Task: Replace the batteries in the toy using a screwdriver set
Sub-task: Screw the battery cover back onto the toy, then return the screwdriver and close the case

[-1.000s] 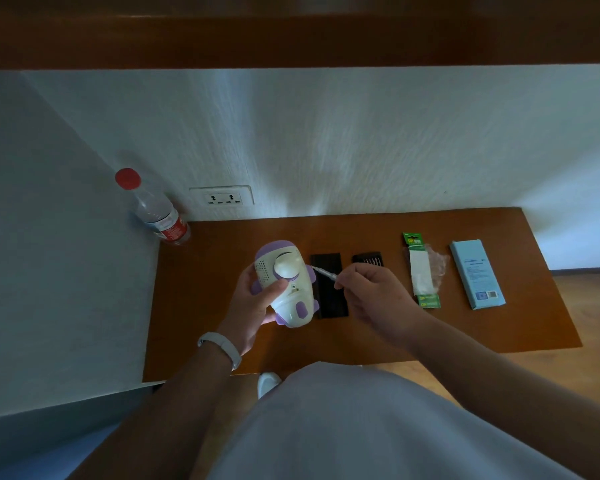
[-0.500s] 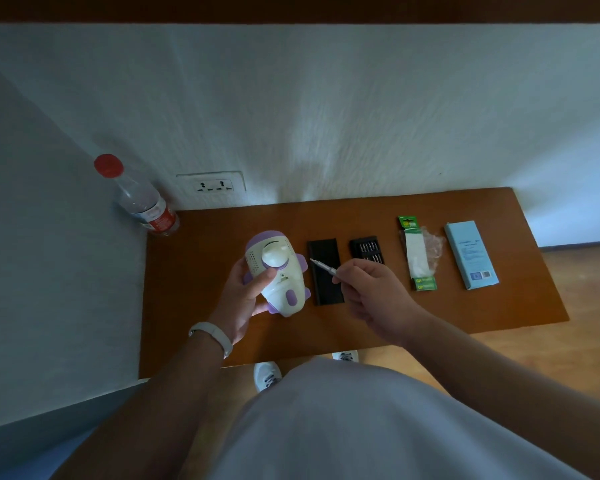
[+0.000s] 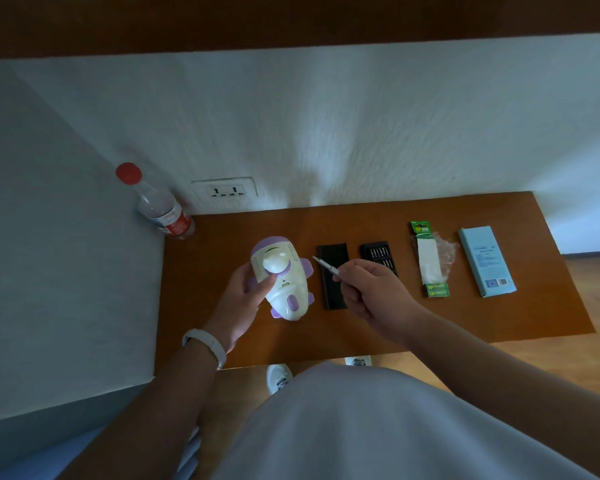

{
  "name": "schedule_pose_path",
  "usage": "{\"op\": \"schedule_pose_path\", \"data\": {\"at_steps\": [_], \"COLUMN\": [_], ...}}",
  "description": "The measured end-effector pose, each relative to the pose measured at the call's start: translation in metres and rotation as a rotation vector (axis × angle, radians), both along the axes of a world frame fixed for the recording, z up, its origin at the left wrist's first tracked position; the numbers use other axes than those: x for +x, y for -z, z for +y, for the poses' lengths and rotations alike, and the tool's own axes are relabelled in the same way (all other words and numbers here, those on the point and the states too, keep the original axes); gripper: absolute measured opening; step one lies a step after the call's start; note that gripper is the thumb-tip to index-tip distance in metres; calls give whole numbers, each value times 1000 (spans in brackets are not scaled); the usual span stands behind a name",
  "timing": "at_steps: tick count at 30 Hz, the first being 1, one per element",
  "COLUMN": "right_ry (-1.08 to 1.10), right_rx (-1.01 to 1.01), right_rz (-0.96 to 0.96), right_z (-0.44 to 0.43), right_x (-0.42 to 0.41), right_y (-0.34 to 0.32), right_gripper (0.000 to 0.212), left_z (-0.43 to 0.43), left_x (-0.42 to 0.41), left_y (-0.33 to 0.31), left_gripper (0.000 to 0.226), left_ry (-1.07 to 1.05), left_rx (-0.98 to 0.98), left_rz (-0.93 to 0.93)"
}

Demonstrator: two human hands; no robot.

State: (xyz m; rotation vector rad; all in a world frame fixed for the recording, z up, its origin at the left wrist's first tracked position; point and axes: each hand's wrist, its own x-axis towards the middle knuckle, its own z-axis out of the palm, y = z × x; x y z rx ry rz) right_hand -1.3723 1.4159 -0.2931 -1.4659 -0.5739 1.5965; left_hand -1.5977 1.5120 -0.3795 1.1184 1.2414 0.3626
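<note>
My left hand (image 3: 240, 299) grips a white and purple toy (image 3: 284, 278) above the wooden table (image 3: 430, 320), underside turned up, a small hatch showing. My right hand (image 3: 371, 292) pinches a thin silver screwdriver (image 3: 326, 267), its tip pointing left, a short way from the toy and apart from it. On the table behind lie a black case lid (image 3: 333, 285) and the black bit tray (image 3: 378, 256). A green battery pack (image 3: 430, 259), its clear wrap torn open, lies further right.
A pale blue box (image 3: 486, 260) lies at the table's right end. A plastic bottle with a red cap (image 3: 160, 206) stands in the back left corner beside a wall socket (image 3: 224, 192). White walls close the back and left. My shoes (image 3: 278, 377) show under the table edge.
The screwdriver tip has drawn back to the right, away from the toy it was touching. The toy has turned slightly in my left hand. The camera view has shifted.
</note>
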Motion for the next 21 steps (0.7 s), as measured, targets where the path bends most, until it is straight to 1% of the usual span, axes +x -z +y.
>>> {"op": "schedule_pose_path", "data": {"at_steps": [3, 7, 11, 13, 14, 17, 18, 21], "right_ry": [-9, -26, -8, -8, -11, -30, -36, -37], "right_rx": [-3, -16, 10, 37, 50, 87, 99, 137], "right_rz": [-26, -21, 61, 100, 123, 215, 244, 324], "right_z": [3, 4, 5, 7, 8, 11, 11, 10], "right_x": [0, 2, 3, 3, 2, 2, 3, 8], "right_y": [-4, -8, -11, -13, -15, -22, -25, -32], "right_gripper": [20, 16, 11, 11, 10, 11, 13, 18], "left_z": [1, -3, -18, -28, -33, -43, -45, -48], "left_x": [1, 3, 9, 21, 29, 61, 71, 92], "left_y": [-3, -16, -44, -65, -77, -107, -115, -132], "left_gripper": [51, 46, 24, 15, 15, 17, 17, 16], "left_ry": [-84, -218, -351, -352, -321, -251, -252, -226], "left_rx": [13, 67, 317, 402, 419, 375, 345, 318], "left_rz": [66, 158, 300, 252, 201, -19, -60, -57]}}
